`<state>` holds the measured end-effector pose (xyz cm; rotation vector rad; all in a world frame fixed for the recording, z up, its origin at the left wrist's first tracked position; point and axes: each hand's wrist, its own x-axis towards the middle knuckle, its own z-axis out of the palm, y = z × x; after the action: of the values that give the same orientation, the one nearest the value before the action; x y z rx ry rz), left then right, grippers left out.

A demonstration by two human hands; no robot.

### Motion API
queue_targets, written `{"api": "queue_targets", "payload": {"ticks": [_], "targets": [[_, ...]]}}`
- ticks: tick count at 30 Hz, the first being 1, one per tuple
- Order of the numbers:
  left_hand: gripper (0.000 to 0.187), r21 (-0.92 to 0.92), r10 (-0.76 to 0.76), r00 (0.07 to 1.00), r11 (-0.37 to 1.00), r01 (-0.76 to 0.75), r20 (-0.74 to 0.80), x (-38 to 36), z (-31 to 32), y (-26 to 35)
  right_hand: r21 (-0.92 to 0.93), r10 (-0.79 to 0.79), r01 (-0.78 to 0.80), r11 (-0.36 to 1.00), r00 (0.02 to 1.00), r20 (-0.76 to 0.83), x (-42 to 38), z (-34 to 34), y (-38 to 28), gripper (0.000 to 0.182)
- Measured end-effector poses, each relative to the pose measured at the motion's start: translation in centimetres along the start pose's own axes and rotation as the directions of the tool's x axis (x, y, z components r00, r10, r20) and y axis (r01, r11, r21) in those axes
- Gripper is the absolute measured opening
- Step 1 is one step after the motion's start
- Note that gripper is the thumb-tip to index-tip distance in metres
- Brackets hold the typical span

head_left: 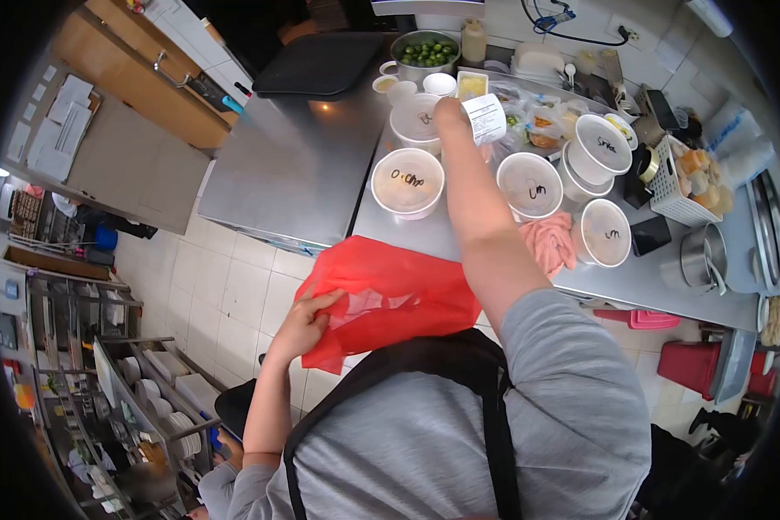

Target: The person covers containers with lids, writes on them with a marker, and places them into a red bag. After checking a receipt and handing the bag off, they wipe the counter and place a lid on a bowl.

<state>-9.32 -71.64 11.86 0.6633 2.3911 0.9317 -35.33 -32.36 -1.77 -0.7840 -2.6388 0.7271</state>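
Observation:
My left hand [305, 322] grips the edge of a red cloth-like bag [381, 299], its index finger lying over the material. The bag hangs in front of my apron at the counter's edge, its mouth partly spread. Stretched over the counter, my right hand [450, 114] is at the side of a white lidded tub [414, 121]; its fingers are hidden from view. A printed receipt [484, 119] stands right beside that hand. Nearer to me are lidded tubs with handwritten marks, one reading like "O.Chop" [407, 184] and another "Lm" [529, 186].
More marked tubs [606, 232] stand at the right beside a pink cloth [548, 244]. Behind are a pot of green limes [426, 54], a black tray [319, 64] and plastic bags of food [544, 121]. A white basket [680, 195] and metal pots [700, 260] sit far right.

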Motion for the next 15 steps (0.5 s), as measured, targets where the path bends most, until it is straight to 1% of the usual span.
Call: {"api": "queue_targets", "payload": {"ticks": [1, 3, 7, 8, 9, 11, 12, 13, 14, 15], "targets": [[0.044, 0.001, 0.003, 1.0, 1.0, -0.003, 0.008, 0.4, -0.2, 0.0, -0.01, -0.006, 0.005, 1.0, 0.999, -0.033, -0.1, -0.1, 0.2, 0.019], [0.043, 0.281, 0.076, 0.973, 0.96, -0.013, -0.217, 1.2, -0.8, -0.1, -0.025, -0.044, 0.043, 0.999, 0.997, -0.062, -0.3, -0.9, 0.3, 0.02], [0.044, 0.337, 0.112, 0.978, 0.94, -0.047, -0.177, 4.2, -2.3, -1.2, -0.028, -0.153, 0.151, 0.988, 0.983, -0.105, -2.3, -4.4, -1.1, 0.021], [0.044, 0.295, 0.115, 0.983, 0.953, -0.069, -0.141, 5.0, -2.7, -1.7, -0.018, -0.176, 0.175, 0.984, 0.977, -0.118, -2.9, -5.4, -1.8, 0.021], [0.044, 0.299, 0.12, 0.984, 0.951, -0.076, -0.133, 5.8, -3.3, -2.1, -0.004, -0.198, 0.199, 0.98, 0.971, -0.136, -3.5, -6.6, -2.8, 0.021], [0.045, 0.261, 0.027, 0.998, 0.965, -0.014, -0.048, 7.3, -4.4, -2.8, 0.044, -0.218, 0.229, 0.972, 0.961, -0.172, -4.8, -8.9, -4.9, 0.022], [0.046, 0.244, -0.016, 0.999, 0.97, 0.027, -0.045, 8.0, -5.0, -3.1, 0.074, -0.187, 0.205, 0.976, 0.961, -0.204, -5.2, -9.8, -6.2, 0.02], [0.046, 0.245, -0.018, 0.999, 0.969, 0.027, -0.04, 8.8, -5.7, -3.7, 0.106, -0.156, 0.185, 0.977, 0.96, -0.234, -5.7, -10.7, -7.6, 0.019], [0.047, 0.226, -0.017, 0.999, 0.974, 0.025, -0.036, 9.7, -6.4, -4.7, 0.109, -0.151, 0.18, 0.978, 0.961, -0.23, -6.4, -11.3, -8.5, 0.019], [0.047, 0.207, -0.019, 0.999, 0.978, 0.025, -0.031, 10.5, -7.4, -5.4, 0.181, -0.227, 0.274, 0.945, 0.943, -0.243, -7.6, -11.9, -9.3, 0.02]]}}
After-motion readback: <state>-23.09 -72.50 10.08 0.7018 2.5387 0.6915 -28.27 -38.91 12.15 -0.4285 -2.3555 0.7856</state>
